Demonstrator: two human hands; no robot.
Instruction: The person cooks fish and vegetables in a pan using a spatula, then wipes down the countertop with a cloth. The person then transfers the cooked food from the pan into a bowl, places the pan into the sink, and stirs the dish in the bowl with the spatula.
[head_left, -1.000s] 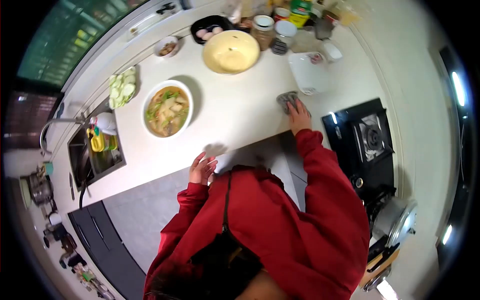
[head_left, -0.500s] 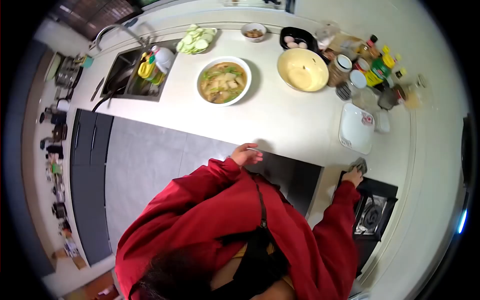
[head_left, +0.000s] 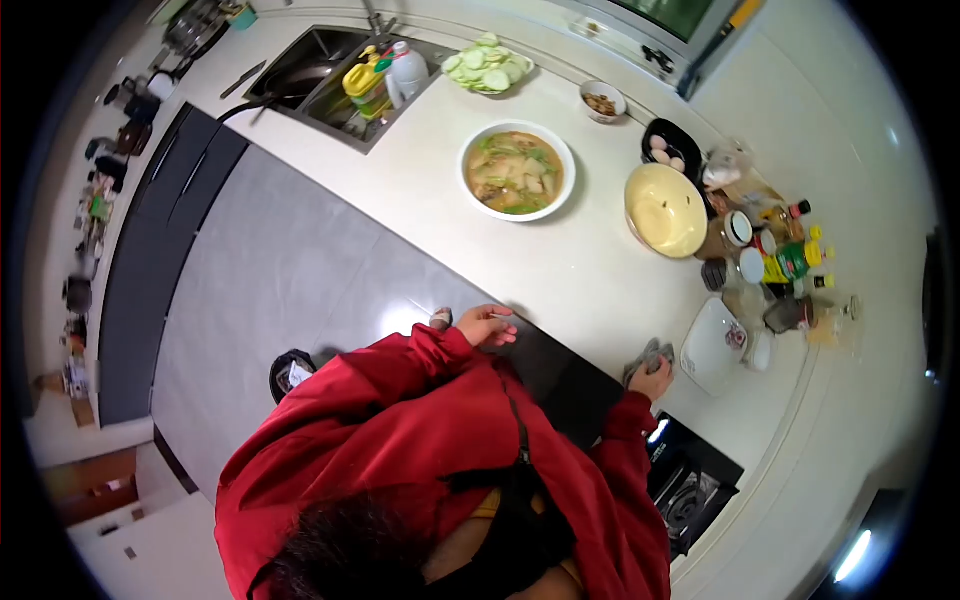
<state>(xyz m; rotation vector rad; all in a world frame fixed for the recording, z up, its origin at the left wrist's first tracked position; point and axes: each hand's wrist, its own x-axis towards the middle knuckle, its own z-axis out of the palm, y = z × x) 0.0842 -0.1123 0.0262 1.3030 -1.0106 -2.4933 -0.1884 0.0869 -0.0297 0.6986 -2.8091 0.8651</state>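
Observation:
My right hand (head_left: 652, 379) presses a grey cloth (head_left: 646, 356) onto the white counter, between the stove and a white tray (head_left: 712, 345). The fingers are closed over the cloth. My left hand (head_left: 486, 326) hovers by the counter's front edge, its fingers loosely bent and apart, with nothing seen in it. Beyond it stands a white bowl of soup with vegetable pieces (head_left: 517, 170). A cream-yellow basin (head_left: 666, 210) with a few dark bits inside rests farther right.
A black gas stove (head_left: 690, 490) lies below my right hand. Jars and bottles (head_left: 780, 260) crowd the right wall, near eggs in a black bowl (head_left: 672, 148). Sliced vegetables (head_left: 488, 66) and a small bowl (head_left: 603, 101) stand at the back. A sink (head_left: 330, 85) holds bottles.
My right hand has moved the cloth from the stove's edge along the counter, to the left of the white tray. The view has turned. My left hand stays near the counter's edge.

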